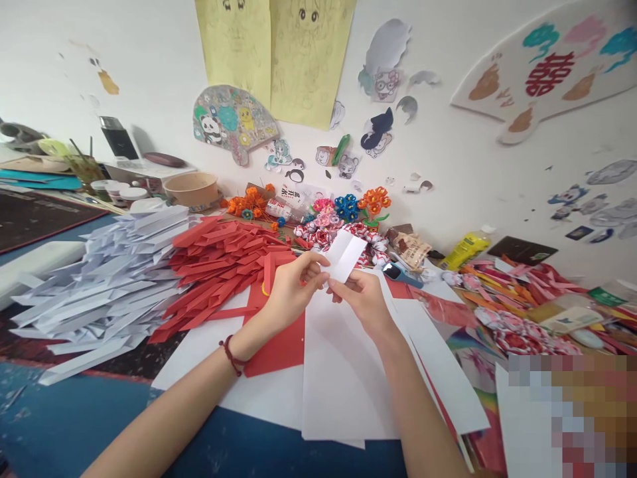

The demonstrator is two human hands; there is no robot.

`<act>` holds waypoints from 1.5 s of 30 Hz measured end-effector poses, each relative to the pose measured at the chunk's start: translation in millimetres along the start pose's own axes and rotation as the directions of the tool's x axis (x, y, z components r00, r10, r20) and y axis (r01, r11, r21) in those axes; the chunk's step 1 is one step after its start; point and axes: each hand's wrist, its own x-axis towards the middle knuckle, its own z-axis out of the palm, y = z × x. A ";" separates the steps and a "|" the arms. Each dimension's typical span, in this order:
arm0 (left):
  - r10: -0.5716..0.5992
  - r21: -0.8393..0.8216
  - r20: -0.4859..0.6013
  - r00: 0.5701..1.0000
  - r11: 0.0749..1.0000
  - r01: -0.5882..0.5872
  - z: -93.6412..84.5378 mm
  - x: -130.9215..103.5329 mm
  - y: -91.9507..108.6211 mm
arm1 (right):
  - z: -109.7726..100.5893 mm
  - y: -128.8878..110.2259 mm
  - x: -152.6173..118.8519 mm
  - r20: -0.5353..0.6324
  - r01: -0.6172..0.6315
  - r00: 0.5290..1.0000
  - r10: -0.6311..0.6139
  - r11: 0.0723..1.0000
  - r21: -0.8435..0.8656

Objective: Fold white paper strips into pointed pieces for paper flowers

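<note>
Between both hands, a small folded piece of white paper (344,255) is held up above the sheets, with a crease running along it. My left hand (298,282) pinches its left lower edge between thumb and fingers. At its lower right edge, my right hand (361,295) also grips it, fingers curled beneath. Below lie a large white paper sheet (348,378) and a red paper sheet (279,342), partly covered by my forearms. Left of my hands rests a heap of folded red paper strips (219,265), and beyond it a heap of folded white paper strips (114,272).
Paper flowers (348,207) and a paper tub (192,189) stand along the wall. To the right are a yellow bottle (466,247), a blue object (402,273) and red-and-white folded paper pieces (522,335). Blue table surface (239,445) shows at the front.
</note>
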 end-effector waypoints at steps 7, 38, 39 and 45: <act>-0.014 -0.030 -0.012 1.000 0.999 0.013 0.6 0.0 3.2 | 0.3 -0.4 -0.2 -0.029 0.006 1.000 -0.006 1.000 0.009; -0.064 -0.046 -0.039 0.997 0.997 0.062 3.1 -1.2 2.8 | -2.3 3.4 0.0 -0.016 0.030 0.999 -0.032 0.996 -0.084; -0.077 -0.066 -0.044 0.996 0.995 0.074 3.4 -1.3 2.9 | -2.1 3.0 -0.2 -0.018 0.028 0.999 -0.029 0.996 -0.084; -0.064 -0.079 -0.073 0.995 0.995 0.059 4.7 -2.4 4.0 | 0.5 -0.6 -1.3 -0.011 0.012 1.000 -0.013 0.997 -0.075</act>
